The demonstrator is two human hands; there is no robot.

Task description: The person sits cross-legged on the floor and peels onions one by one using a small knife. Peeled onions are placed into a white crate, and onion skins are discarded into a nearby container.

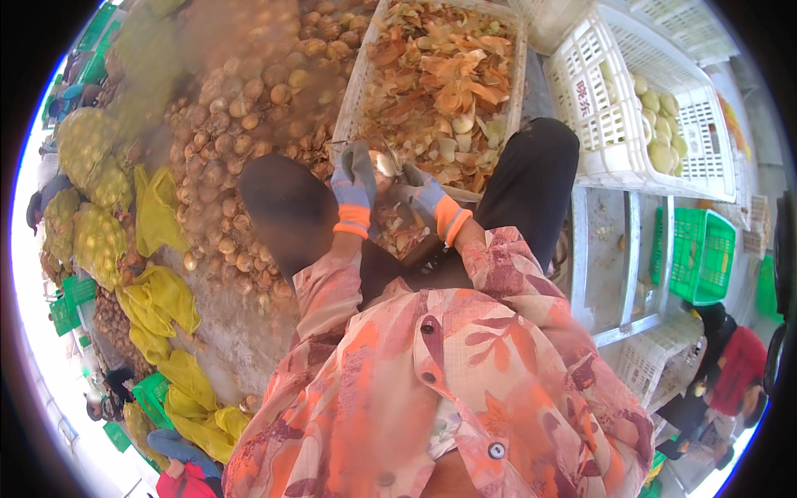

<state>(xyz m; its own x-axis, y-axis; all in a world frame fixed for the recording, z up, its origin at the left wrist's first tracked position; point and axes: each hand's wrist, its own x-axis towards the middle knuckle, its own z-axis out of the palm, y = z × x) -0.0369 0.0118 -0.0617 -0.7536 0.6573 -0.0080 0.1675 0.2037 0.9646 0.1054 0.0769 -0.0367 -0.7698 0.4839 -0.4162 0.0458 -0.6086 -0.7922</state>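
Observation:
Over the near end of a crate of peelings, a partly peeled onion point(386, 164) with a pale, shiny side sits between my two gloved hands. My left hand point(355, 177), in a grey and blue glove with an orange cuff, grips it from the left. My right hand point(428, 190), gloved alike, is curled close against its right side. A thin edge, perhaps a blade, shows beside the onion, but blur hides what my right fingers hold. Loose onion skins point(457, 75) and some pale pieces fill the white plastic crate point(353, 93) before me.
Unpeeled onions point(230, 143) lie heaped at the left, beside yellow mesh sacks point(99, 236). On a metal frame point(631, 249) at the right stands a white crate point(598, 118) holding peeled onions point(663, 134). A green crate point(697, 255) is nearby. Other people sit at both edges.

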